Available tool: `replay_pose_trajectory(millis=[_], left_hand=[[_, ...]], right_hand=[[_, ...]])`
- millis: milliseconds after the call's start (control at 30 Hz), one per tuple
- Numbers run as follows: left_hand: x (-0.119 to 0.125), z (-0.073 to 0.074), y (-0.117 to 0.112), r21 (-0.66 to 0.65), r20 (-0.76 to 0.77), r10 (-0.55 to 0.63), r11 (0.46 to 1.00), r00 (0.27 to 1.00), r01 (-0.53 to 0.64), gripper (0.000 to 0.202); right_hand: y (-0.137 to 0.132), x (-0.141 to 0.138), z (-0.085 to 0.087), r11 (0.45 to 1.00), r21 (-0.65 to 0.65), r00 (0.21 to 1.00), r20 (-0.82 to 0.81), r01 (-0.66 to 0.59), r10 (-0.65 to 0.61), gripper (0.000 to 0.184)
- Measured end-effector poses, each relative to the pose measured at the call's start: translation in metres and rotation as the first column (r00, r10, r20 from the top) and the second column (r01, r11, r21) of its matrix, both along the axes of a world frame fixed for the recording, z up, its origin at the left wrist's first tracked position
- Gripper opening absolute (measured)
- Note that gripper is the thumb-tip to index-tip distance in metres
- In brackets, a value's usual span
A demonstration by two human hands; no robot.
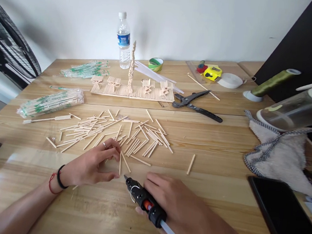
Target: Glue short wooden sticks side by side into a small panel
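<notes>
My right hand [180, 211] is wrapped round a black hot glue gun [144, 200] with a clear glue stick out its back; the nozzle points left toward a short wooden stick [120, 163]. My left hand [93, 164], fingers curled, pinches or steadies that stick on the wooden table [218, 152]; a ring and wrist bands show. Just beyond lies a scatter of several cut wooden sticks [115, 133]. Farther back stands a stick model [132, 89], a flat deck with small stacks and a tall mast.
Black cutters [197, 105] lie right of the model. Bags of wrapped chopsticks [49, 103] sit left, a water bottle [124, 40] and tape roll [156, 64] at the back. A cloth [276, 154], clear jar [297, 110], thread spool [272, 82] and dark tablet [287, 214] occupy the right.
</notes>
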State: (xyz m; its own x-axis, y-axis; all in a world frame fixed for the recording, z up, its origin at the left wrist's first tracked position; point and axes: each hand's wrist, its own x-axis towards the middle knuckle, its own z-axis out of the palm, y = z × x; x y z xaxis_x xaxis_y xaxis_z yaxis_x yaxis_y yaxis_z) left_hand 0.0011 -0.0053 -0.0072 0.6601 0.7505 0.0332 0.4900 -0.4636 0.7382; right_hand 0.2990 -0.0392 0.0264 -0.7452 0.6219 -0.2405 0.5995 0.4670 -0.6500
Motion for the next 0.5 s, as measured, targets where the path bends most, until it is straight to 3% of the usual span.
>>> replay_pose_trajectory(millis=[200,500], left_hand=[[-0.001,-0.003,0.000,0.017,0.036,0.011,1.000,0.999,-0.012,0.028],[0.002,0.000,0.000,0.055,0.116,0.043,0.997,0.992,-0.050,0.034]], right_hand=[[0.008,0.003,-0.003,0.993,-0.031,0.978,-0.176,0.110,-0.114,0.016],[0.012,-0.011,0.016,0.958,-0.076,0.920,-0.267,0.278,-0.288,0.023]])
